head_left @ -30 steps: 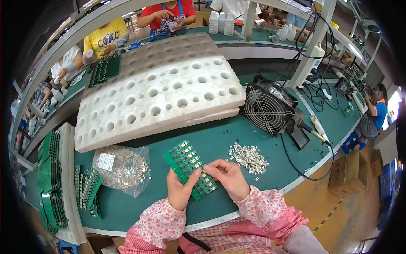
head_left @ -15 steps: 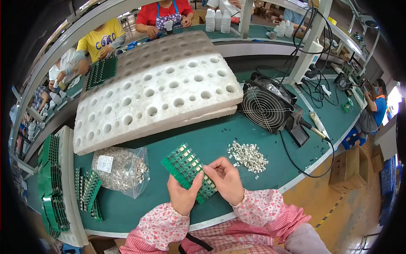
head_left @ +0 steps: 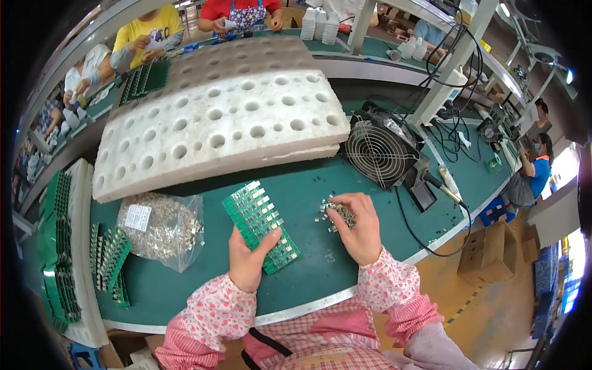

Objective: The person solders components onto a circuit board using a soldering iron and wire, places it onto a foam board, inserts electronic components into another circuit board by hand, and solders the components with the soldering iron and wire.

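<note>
A green circuit board panel [head_left: 262, 225], with rows of white connectors along it, is tilted in my left hand [head_left: 250, 256]. The thumb presses on its lower right part while the fingers are hidden beneath. Over on the right, my right hand [head_left: 357, 228] reaches into a pile of small whitish connectors [head_left: 325, 209] lying on the green mat. Its thumb and fingers are curved and apart, with connectors visible between them. The hand covers much of the pile.
A clear bag of connectors [head_left: 160, 228] lies at the left beside stacked circuit boards [head_left: 111, 259]. A white foam block [head_left: 216, 123] spans the back. Right of it stand a fan [head_left: 379, 154] and a soldering iron [head_left: 447, 191] with trailing cable. Co-workers sit across the bench.
My right hand has left the board and moved right to the connector pile. The left hand keeps the board, now slightly further left. The whole view has shifted a little.
</note>
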`<state>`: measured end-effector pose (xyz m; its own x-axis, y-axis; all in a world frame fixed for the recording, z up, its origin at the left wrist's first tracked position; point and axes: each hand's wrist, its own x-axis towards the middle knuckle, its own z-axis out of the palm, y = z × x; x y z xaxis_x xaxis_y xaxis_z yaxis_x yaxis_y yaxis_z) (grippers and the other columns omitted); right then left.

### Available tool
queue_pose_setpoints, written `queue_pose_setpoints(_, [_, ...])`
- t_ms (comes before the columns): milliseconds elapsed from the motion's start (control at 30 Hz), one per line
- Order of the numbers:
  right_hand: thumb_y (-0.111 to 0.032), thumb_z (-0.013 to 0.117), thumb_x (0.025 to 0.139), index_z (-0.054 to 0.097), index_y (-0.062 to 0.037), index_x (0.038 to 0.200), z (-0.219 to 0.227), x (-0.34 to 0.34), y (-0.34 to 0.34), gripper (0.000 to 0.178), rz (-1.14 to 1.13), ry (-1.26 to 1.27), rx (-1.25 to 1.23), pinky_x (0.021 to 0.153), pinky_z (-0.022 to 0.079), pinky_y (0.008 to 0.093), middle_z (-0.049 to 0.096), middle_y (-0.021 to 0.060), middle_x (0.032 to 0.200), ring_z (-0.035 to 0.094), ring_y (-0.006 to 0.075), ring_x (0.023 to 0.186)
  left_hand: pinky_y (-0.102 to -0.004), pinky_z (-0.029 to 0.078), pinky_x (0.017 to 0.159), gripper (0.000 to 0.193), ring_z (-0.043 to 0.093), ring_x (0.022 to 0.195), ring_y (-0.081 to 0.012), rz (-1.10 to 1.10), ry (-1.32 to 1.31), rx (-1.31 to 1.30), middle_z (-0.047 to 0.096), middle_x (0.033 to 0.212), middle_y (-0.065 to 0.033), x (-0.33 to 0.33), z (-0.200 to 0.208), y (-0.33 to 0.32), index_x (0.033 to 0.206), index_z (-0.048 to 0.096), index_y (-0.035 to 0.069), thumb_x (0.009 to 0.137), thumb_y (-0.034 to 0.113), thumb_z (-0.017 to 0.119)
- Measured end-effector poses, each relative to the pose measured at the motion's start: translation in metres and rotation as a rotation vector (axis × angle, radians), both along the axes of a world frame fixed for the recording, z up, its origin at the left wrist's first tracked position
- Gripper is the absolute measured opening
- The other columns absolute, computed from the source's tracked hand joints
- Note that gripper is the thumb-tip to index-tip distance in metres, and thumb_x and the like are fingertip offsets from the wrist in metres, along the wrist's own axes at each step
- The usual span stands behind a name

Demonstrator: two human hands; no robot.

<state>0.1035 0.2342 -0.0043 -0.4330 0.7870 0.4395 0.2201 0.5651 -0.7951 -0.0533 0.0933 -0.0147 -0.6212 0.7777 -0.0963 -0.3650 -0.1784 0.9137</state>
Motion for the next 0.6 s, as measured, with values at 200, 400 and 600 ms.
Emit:
queue_pose_setpoints(200, [-0.010,0.073,0.073,0.067,-0.0077,0.090,0.000,0.003,0.003,0.018,0.178,-0.407,0.475,0.076,0.045,0.0359,0.061,0.0058,0.093,0.054,0.0256,0.090,-0.0274,0.052,0.077,0.037,0.062,0.088,-0.0123,-0.047,-0.071,0.019,0.063,0.100,-0.0046,-0.002,-0.003,0.001,0.113,0.051,0.002,0.082,0.000,0.069])
queue_pose_setpoints(400, [-0.011,0.074,0.074,0.067,-0.0075,0.087,-0.007,-0.002,0.001,0.016,0.233,-0.330,0.493,0.072,0.046,0.0330,0.060,0.0053,0.081,0.058,0.0221,0.080,-0.0273,0.052,0.076,0.036,0.062,0.087,-0.0123,-0.058,-0.059,0.018,0.063,0.101,-0.0053,0.001,0.000,-0.001,0.113,0.051,0.001,0.082,0.000,0.069])
queue_pose_setpoints(600, [-0.009,0.071,0.083,0.066,-0.0001,0.091,0.002,-0.015,-0.027,0.013,0.407,0.107,-0.676,0.066,0.050,0.0227,0.066,0.0047,0.082,0.062,0.0099,0.071,-0.0265,0.052,0.075,0.035,0.062,0.086,-0.0119,-0.046,0.034,0.024,0.063,0.100,-0.0052,0.003,0.002,-0.003,0.113,0.051,0.001,0.082,0.001,0.069])
